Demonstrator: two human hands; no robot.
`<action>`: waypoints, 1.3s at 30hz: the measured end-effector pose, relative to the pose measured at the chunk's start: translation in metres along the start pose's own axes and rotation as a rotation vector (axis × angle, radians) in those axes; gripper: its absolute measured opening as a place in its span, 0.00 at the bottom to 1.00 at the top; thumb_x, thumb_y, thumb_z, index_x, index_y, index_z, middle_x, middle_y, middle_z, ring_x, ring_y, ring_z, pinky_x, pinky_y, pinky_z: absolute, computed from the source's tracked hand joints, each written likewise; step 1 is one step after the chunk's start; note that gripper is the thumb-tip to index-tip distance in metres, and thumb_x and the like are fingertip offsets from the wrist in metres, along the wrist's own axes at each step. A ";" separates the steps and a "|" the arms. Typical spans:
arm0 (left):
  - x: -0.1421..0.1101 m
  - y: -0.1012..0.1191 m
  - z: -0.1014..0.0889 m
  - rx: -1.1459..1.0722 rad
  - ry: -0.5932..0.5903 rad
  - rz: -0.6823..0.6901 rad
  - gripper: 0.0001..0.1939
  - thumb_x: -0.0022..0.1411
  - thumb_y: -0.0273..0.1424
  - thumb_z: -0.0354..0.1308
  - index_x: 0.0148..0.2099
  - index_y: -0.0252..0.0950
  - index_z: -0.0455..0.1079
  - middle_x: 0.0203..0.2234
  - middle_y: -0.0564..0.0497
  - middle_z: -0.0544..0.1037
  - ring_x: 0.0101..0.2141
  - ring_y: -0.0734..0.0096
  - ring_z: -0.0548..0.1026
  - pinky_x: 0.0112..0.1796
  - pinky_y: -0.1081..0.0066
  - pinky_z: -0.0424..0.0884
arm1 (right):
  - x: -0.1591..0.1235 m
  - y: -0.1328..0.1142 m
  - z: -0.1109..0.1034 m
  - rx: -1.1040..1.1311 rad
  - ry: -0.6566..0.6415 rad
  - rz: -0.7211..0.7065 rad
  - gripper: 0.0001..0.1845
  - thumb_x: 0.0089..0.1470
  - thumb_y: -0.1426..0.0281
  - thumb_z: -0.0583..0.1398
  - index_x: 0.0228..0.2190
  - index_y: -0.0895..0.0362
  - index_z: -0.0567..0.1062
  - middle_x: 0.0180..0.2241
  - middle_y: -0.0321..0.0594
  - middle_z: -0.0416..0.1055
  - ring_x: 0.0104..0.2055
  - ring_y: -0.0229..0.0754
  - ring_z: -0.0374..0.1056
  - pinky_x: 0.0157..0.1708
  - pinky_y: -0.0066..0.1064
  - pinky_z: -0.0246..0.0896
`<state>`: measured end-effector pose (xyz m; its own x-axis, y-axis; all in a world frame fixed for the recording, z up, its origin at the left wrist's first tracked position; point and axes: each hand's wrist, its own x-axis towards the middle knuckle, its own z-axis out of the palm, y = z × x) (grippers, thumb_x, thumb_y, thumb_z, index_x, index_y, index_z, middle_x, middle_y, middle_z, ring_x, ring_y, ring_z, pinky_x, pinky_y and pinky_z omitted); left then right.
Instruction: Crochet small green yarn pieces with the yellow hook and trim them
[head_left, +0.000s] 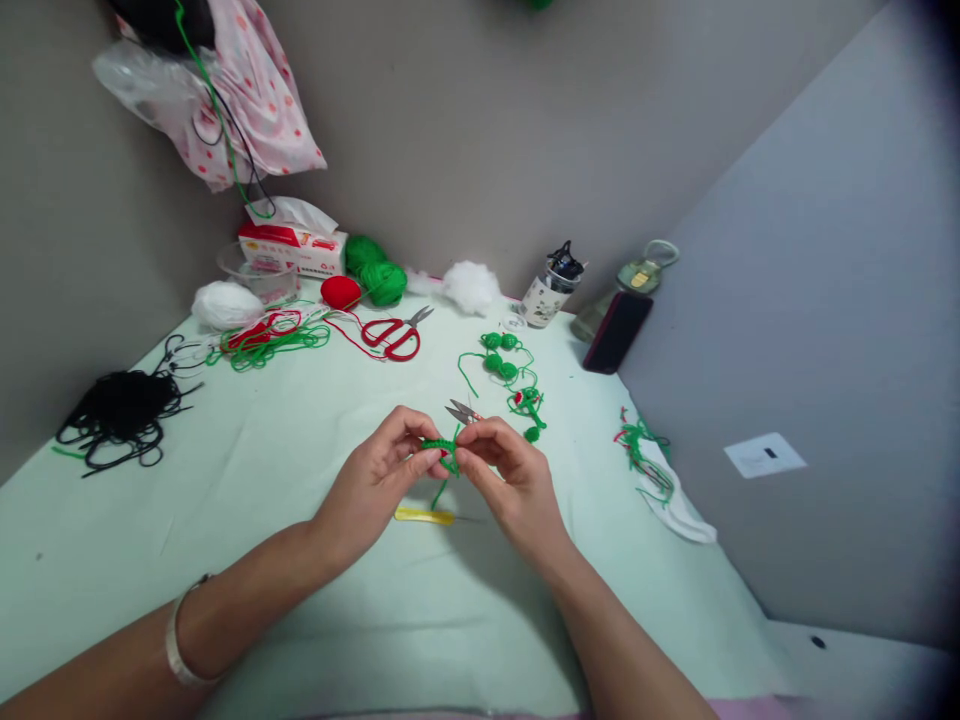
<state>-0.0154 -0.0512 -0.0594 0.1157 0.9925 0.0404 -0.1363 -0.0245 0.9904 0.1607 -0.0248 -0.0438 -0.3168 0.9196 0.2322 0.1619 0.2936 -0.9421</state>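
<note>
Between my two hands is a small green crochet piece [439, 445] with a bit of red in it. My left hand [386, 467] pinches its left end between thumb and fingers. At the other end, my right hand [510, 475] has thumb and fingertips closed on the green yarn of the piece. A yarn tail hangs below it. On the table under my hands lies a yellow-handled crochet hook [424, 516]. Just beyond my fingers are the blades of small scissors [463, 411], their handles hidden by my right hand.
Red-handled scissors [394, 338] lie farther back, near green yarn balls [384, 283] and a tissue box [300, 250]. Green crocheted pieces [500, 357] lie beyond my right hand. Black yarn [120, 415] is at left; a phone [617, 332] leans on a bottle at right, near yarn scraps [649, 450].
</note>
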 end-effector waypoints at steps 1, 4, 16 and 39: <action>0.000 -0.001 0.000 -0.001 -0.008 0.002 0.05 0.68 0.34 0.58 0.42 0.39 0.66 0.37 0.55 0.72 0.36 0.72 0.78 0.41 0.69 0.72 | -0.001 0.000 0.001 -0.025 0.003 -0.034 0.01 0.58 0.73 0.63 0.34 0.55 0.75 0.33 0.36 0.71 0.34 0.36 0.70 0.36 0.28 0.69; -0.001 -0.006 0.001 -0.018 -0.047 0.003 0.05 0.69 0.34 0.57 0.42 0.39 0.65 0.36 0.55 0.72 0.36 0.72 0.77 0.42 0.69 0.72 | -0.003 0.002 0.002 -0.121 0.000 -0.155 0.04 0.60 0.75 0.61 0.35 0.54 0.75 0.34 0.37 0.72 0.36 0.37 0.70 0.36 0.29 0.70; -0.002 -0.013 0.003 -0.057 -0.058 0.032 0.04 0.68 0.32 0.58 0.42 0.38 0.67 0.40 0.53 0.72 0.41 0.71 0.75 0.45 0.67 0.72 | -0.003 0.003 0.000 -0.239 -0.031 -0.310 0.07 0.60 0.77 0.62 0.39 0.54 0.75 0.35 0.40 0.72 0.37 0.38 0.70 0.36 0.31 0.71; -0.005 -0.015 -0.001 0.140 -0.053 0.288 0.06 0.71 0.28 0.54 0.47 0.42 0.69 0.41 0.52 0.71 0.40 0.73 0.76 0.42 0.70 0.76 | -0.002 -0.004 -0.001 -0.019 -0.021 -0.161 0.06 0.59 0.76 0.63 0.36 0.53 0.78 0.34 0.38 0.74 0.35 0.37 0.71 0.34 0.28 0.69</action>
<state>-0.0145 -0.0558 -0.0750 0.1433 0.9349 0.3246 -0.0349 -0.3231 0.9457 0.1620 -0.0276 -0.0401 -0.3596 0.8548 0.3742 0.1250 0.4416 -0.8885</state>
